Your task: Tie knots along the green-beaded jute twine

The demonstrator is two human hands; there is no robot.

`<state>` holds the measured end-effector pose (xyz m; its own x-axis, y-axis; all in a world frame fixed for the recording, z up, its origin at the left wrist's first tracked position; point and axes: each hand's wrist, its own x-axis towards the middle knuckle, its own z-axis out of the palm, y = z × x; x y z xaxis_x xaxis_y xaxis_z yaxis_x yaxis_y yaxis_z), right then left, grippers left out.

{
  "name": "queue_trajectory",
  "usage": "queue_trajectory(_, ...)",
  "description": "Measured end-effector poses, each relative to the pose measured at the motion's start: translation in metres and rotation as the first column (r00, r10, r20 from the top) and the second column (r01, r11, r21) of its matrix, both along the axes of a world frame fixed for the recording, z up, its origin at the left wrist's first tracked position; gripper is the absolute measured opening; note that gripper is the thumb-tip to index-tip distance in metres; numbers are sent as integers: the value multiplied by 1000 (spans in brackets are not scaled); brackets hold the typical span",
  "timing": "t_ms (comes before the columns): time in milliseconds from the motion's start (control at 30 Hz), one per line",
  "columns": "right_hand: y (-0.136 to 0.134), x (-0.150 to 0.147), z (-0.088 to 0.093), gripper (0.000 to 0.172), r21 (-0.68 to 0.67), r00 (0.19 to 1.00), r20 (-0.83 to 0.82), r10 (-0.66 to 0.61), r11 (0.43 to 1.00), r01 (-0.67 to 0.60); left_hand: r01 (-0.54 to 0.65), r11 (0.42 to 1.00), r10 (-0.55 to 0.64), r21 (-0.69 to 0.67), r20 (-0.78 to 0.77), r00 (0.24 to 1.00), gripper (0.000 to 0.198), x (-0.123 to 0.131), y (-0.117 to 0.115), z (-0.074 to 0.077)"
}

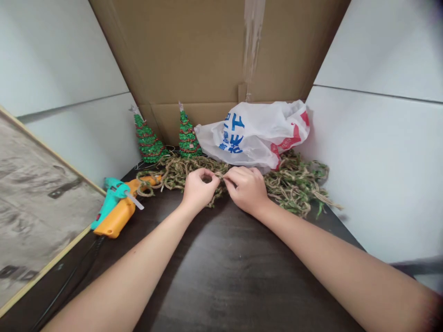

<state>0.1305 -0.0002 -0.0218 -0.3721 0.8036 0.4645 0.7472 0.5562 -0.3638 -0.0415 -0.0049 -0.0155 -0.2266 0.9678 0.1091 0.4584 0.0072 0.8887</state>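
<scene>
Left hand (200, 190) and right hand (245, 189) meet at center, over the jute twine (294, 184) heaped along the back of the bench (221, 276). Left fingers (207, 173) are curled nearly closed, pinching a strand. Right fingers (232, 174) are also pinched on twine, just beside the left. Can't tell if it's one strand. Glue gun (116, 207) lies left of the hands, against the twine. Plastic bag (252, 133) sits on the twine, upper center; two green trees (147, 140) stand left of it.
</scene>
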Motion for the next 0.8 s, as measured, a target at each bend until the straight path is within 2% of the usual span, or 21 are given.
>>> queue_trajectory(133,3,3,-4,15,47,997,-72,-10,999,14,3,1000,-5,-30,-82,997,10,-1,0,0)
queue_trajectory(267,4,4,-7,17,80,991,-136,11,997,0,-69,996,58,-53,-191,980,10,1,-1,5)
queue_trajectory(367,5,3,-8,21,111,981,-187,42,994,-21,-118,993,113,-7,-225,968,12,1,-2,7)
queue_trajectory(467,7,4,-11,24,95,976,-202,87,993,-68,-90,991,105,96,-166,981,7,0,-2,4)
queue_trajectory(500,7,5,-11,25,90,976,-190,106,992,-90,-59,989,76,138,-121,990,1,0,-2,2)
queue_trajectory(567,9,8,-12,25,101,981,-142,134,988,-120,20,979,-7,200,-64,998,14,-1,-2,-1)
queue_trajectory(667,11,12,-10,26,134,992,-47,117,985,-110,118,974,-92,195,-136,986,13,-2,-3,-3)
queue_trajectory(733,10,13,-8,29,137,995,27,96,986,-99,136,977,-112,165,-146,983,15,-2,-3,-2)
queue_trajectory(800,9,12,-5,29,120,993,91,72,989,-82,114,981,-103,155,-75,992,16,-2,-2,0)
